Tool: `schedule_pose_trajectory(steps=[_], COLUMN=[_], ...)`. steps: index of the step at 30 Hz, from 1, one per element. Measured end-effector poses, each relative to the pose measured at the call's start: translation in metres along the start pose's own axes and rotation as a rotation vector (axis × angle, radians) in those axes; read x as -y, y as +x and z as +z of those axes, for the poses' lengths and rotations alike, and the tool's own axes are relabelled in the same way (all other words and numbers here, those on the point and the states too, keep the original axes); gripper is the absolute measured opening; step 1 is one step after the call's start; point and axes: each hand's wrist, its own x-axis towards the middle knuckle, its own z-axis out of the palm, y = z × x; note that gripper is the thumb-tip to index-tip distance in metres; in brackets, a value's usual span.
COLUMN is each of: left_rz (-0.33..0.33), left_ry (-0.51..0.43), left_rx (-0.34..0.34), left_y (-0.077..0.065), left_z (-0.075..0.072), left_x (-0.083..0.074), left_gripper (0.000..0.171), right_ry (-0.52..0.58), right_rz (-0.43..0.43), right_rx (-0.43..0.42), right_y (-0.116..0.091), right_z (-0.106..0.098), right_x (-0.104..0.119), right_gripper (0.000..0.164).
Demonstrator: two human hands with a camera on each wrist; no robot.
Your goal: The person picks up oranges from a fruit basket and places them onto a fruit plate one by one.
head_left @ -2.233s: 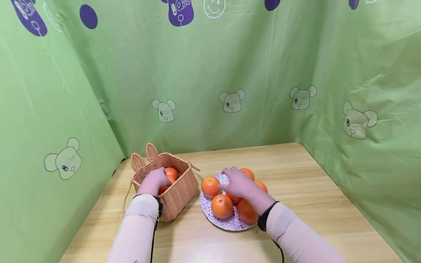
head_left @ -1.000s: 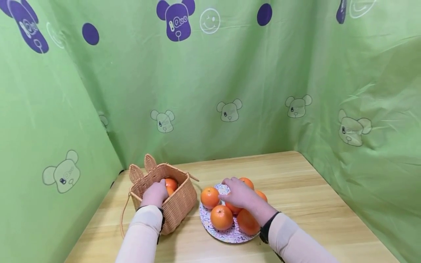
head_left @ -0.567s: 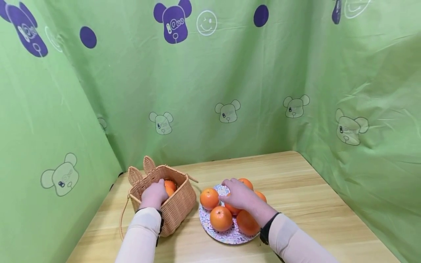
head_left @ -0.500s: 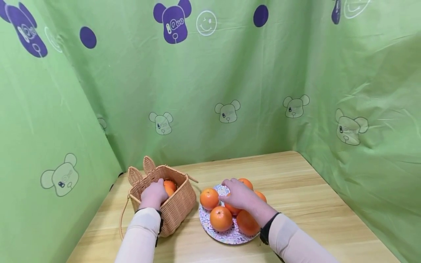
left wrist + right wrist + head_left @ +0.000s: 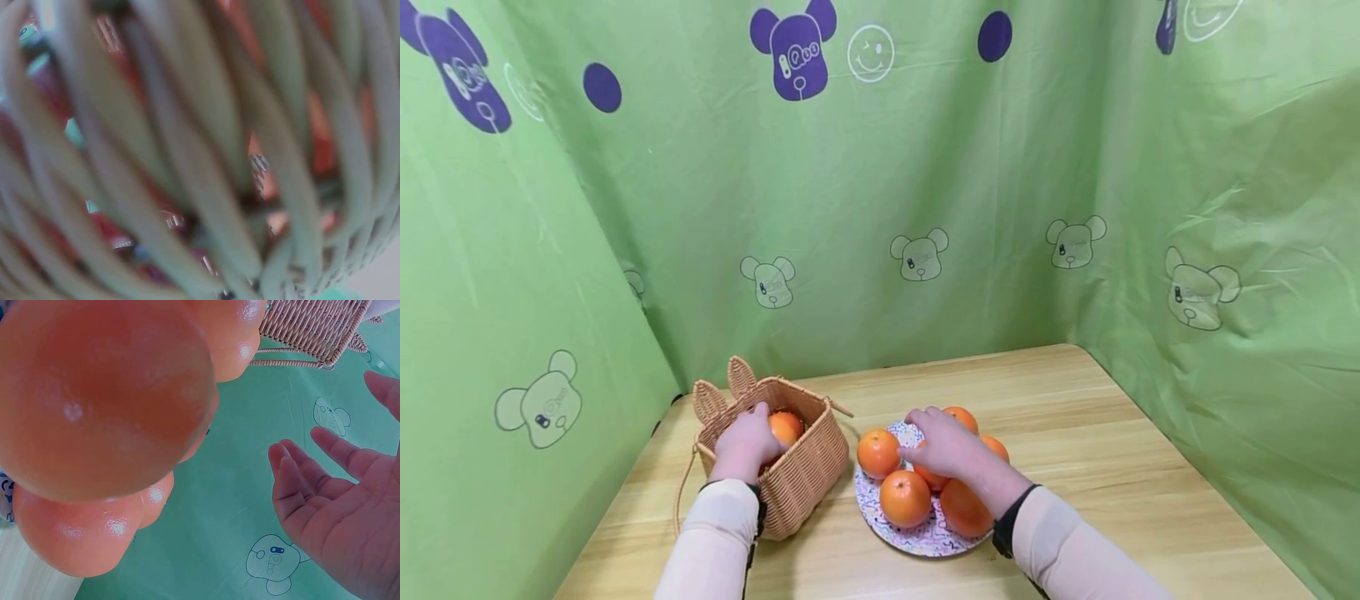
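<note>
A woven rabbit-eared basket (image 5: 808,475) stands at left with an orange (image 5: 785,427) showing inside. My left hand (image 5: 747,439) reaches into it beside that orange; its fingers are mostly hidden. In the left wrist view, basket weave (image 5: 187,125) fills the picture, with orange-red patches behind. My right hand (image 5: 946,439) hovers over a round patterned plate (image 5: 917,543) bearing several oranges, among them a front orange (image 5: 905,498) and a left orange (image 5: 878,453). In the right wrist view, the right hand (image 5: 350,500) has loosely bent fingers holding nothing, apart from the large near orange (image 5: 106,394).
A light wooden table (image 5: 1120,467) carries the basket and plate. Green printed curtain (image 5: 850,183) encloses its back and sides. The basket's thin strap (image 5: 682,492) hangs at its left side, and a rod-like end (image 5: 842,407) sticks out at right.
The view has tilted up slightly since the oldest frame. In the basket, my left hand has shifted a little left, uncovering more of the orange. The right hand keeps its place over the plate.
</note>
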Motion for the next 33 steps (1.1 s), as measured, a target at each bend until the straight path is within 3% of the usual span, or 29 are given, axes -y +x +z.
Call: schedule_pose_trajectory(steps=[12, 20, 27, 33], left_rz=[-0.012, 0.004, 0.06, 0.133], left_ry=[-0.095, -0.127, -0.153, -0.25], left_rx=[-0.06, -0.114, -0.185, -0.239], left_y=[-0.014, -0.023, -0.037, -0.055], left_z=[-0.02, -0.029, -0.041, -0.037], left_x=[0.001, -0.002, -0.028, -0.055], left_gripper=[0.073, 0.083, 0.083, 0.077], right_ry=[0.005, 0.03, 0.086, 0.18], right_rz=[-0.012, -0.005, -0.038, -0.088], right_rx=[0.002, 0.016, 0.012, 0.004], right_y=[-0.001, -0.002, -0.006, -0.011], right_z=[0.001, 0.0, -0.003, -0.008], right_x=[0.001, 0.003, 0.008, 0.019], right_gripper=[0.058, 0.059, 0.059, 0.065])
